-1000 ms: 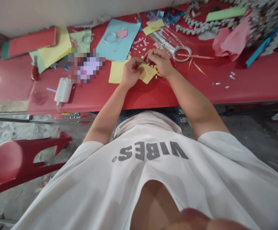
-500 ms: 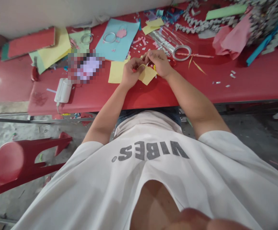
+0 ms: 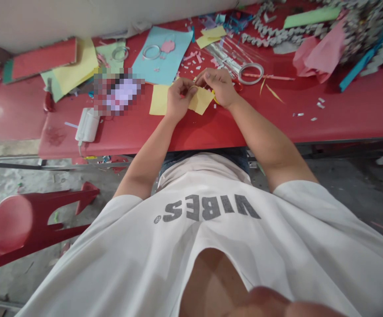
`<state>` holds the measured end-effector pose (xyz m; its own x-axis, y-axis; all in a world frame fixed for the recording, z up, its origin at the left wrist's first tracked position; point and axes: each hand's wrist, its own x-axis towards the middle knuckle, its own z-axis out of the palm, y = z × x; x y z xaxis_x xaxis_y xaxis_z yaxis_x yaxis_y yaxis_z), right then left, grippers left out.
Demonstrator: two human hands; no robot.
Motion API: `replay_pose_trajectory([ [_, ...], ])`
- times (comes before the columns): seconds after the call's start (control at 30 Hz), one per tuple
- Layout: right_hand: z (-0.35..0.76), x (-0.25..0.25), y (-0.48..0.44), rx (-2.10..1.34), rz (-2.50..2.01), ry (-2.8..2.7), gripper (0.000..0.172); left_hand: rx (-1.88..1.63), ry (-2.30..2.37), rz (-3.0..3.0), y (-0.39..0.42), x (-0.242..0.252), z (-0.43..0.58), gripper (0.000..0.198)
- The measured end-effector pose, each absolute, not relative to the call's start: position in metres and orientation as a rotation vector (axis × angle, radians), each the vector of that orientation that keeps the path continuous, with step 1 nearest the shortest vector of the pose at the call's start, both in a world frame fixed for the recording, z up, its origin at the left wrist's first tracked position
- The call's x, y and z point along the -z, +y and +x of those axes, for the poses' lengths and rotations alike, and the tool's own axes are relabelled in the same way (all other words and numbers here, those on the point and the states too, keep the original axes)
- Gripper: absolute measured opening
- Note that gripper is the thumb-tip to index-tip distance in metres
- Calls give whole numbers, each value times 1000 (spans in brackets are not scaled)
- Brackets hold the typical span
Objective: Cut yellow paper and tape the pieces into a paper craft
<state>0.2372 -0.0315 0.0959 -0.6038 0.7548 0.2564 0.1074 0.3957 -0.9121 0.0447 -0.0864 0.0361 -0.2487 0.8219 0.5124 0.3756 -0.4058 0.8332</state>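
Note:
Over the red table (image 3: 343, 114), my left hand (image 3: 177, 100) and my right hand (image 3: 218, 86) meet, both pinching a small yellow paper piece (image 3: 200, 100). The paper hangs between the fingertips, just above the tabletop. Both hands have their fingers curled and pressed together on its upper edge. A second yellow sheet (image 3: 159, 99) lies flat just left of my left hand. Something yellow and red peeks out under my right hand; I cannot make out what it is.
A light blue sheet (image 3: 163, 55) with a tape ring (image 3: 151, 51) lies behind the hands. A larger tape roll (image 3: 251, 73) sits right of my right hand. Pink paper (image 3: 317, 53), folded paper chains (image 3: 270, 35), a white device (image 3: 87, 124) and a red stool (image 3: 29, 220) surround me.
Both hands have shifted slightly, the fingertips drawing closer on the yellow piece, which has lifted and turned a little. Everything else stays where it was.

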Motion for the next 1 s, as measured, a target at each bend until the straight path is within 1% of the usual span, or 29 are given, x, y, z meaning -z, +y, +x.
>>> replay_pose_trajectory([
  [0.07,236,-91,-28,-1214,-702,-1980,72,-1689,1467,1649,-87,-38,45,39],
  [0.2,234,-80,-22,-1154,-523,-1981,39,-1655,1458,1671,-92,-44,46,44],
  [0.27,233,-77,-21,-1132,-535,-1985,30,-1639,1456,1671,-93,-44,46,45],
  [0.5,231,-81,-30,-1074,-770,-2005,30,-1701,1472,1666,-85,-35,43,40],
  [0.67,232,-87,-35,-1020,-725,-2017,28,-1599,1520,1664,-81,-30,38,44],
  [0.77,233,-87,-34,-1011,-757,-2019,25,-1646,1467,1630,-80,-29,38,38],
  [0.9,233,-83,-31,-976,-610,-1986,20,-1679,1500,1566,-81,-32,40,35],
  [1.0,233,-82,-32,-916,-531,-1977,24,-1688,1524,1572,-84,-37,42,37],
])
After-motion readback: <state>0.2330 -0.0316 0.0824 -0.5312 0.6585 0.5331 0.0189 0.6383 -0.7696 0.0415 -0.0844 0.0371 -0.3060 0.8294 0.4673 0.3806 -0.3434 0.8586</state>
